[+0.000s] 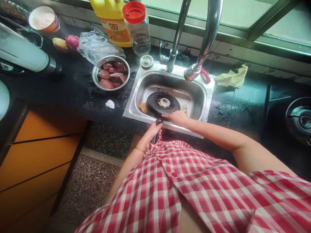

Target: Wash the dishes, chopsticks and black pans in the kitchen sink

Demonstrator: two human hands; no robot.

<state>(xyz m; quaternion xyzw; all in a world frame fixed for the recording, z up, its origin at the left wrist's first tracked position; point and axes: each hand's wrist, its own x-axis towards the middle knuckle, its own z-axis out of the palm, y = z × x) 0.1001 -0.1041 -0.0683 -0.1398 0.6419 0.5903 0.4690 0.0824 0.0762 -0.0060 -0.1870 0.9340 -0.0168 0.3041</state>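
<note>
**Pan held in sink, both hands engaged**

Nearest the camera was a red checked apron (194, 187), worn by the person standing square to the sink (206, 97). Working left to right: a steel bowl (95, 77) of dark red pieces stood on the black counter (73, 90) just beside the sink, apart from the basin. The left hand (153, 129) was closed round the handle (158, 121) at the near rim, apparently to steady the pan. The pan (155, 102) lay inside the basin below the tap (206, 42), so any run-off would stay in the sink. Its surface was black and dull, with a pale patch at the centre. The right hand (177, 117) rested on the near edge, fingers curled; what it held, if anything, could not be told. A yellow cloth (232, 77) lay on the counter further right.
</note>
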